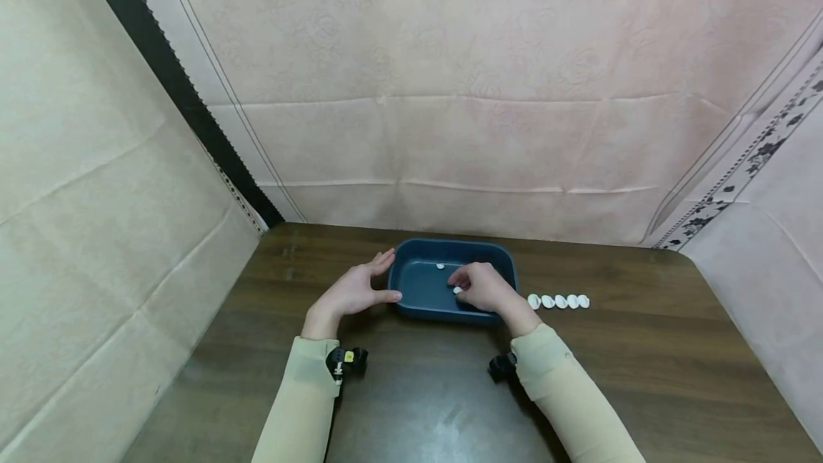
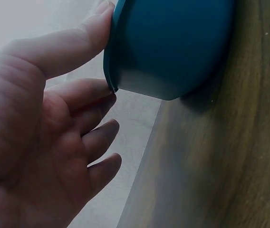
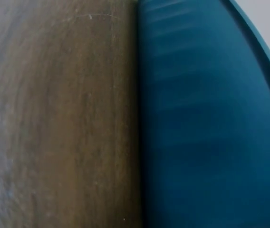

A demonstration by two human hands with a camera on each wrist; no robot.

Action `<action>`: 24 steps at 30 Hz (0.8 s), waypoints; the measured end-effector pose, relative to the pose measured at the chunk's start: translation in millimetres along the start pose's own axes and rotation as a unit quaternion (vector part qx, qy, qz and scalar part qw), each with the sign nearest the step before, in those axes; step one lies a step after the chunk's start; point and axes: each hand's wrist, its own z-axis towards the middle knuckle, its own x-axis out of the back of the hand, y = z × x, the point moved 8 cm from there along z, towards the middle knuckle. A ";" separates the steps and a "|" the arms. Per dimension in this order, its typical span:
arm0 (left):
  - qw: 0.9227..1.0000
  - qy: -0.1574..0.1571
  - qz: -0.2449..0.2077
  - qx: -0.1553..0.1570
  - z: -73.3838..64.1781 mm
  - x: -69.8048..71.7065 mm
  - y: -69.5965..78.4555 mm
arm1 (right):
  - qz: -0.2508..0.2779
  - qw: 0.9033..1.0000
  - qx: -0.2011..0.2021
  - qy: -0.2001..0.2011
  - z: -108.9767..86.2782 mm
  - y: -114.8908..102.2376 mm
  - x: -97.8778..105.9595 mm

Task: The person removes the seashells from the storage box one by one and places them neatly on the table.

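A blue rectangular tray [image 1: 418, 314] sits on the wooden table. My left hand [image 1: 356, 293] is at its left end, fingers spread and fairly straight. In the left wrist view the thumb [image 2: 78, 47] and index fingertip touch the tray's rim [image 2: 107, 61], while the other fingers hang beside it. Inside the tray, my right hand [image 1: 481, 286] pinches a small white round piece [image 1: 457, 290] between thumb and fingers, close over the tray floor. Another small white piece [image 1: 440, 266] lies near the tray's back wall. The right wrist view shows the tray's outer side [image 3: 206, 123], with the hand out of sight.
Several white round pieces [image 1: 561, 301] stand in a close row on the table, just right of the tray. The wooden table [image 1: 411, 391] reaches back to a pale cloth wall [image 1: 450, 163]. Cloth also hangs at the left and right.
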 end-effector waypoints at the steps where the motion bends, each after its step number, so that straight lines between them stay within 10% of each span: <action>1: 1.000 0.000 0.000 0.000 -0.3 0.0 -0.3 | -0.003 1.000 0.001 -0.001 0.1 -0.3 -0.5; 24: 1.000 -0.001 -0.005 0.002 -1.2 1.0 0.3 | 0.031 1.000 -0.003 0.002 -0.8 -4.0 0.9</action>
